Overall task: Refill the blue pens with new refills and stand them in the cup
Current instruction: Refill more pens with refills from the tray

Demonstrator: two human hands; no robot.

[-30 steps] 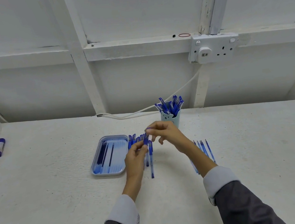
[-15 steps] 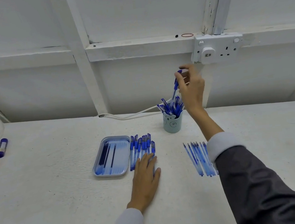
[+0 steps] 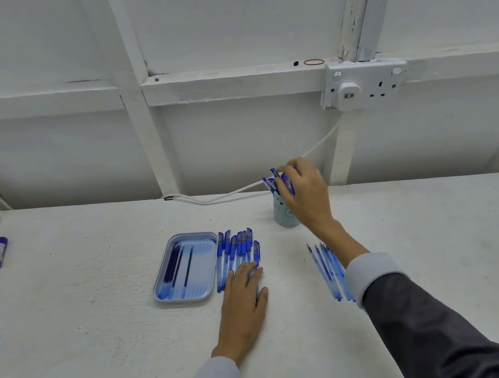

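The right hand's fingers (image 3: pixel 288 181) are being curled over pens in the cup (image 3: pixel 284 214), their grip unclear, while unfilled pens (image 3: pixel 237 250) are being covered by the flat left hand (image 3: pixel 244 299).

Tray, pens, cup and refills on the table.
Tray (image 3: pixel 160 289) sits mid-table; pens (image 3: pixel 237 248) lie just right of it, cup (image 3: pixel 282 216) behind them nearer the back edge, refills (image 3: pixel 327 268) further right.

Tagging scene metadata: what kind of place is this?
Probably a makeshift workbench in a utility room, not an office: a rough white-painted table, a bare white panelled wall with a surface-mounted double socket and a loose cable.
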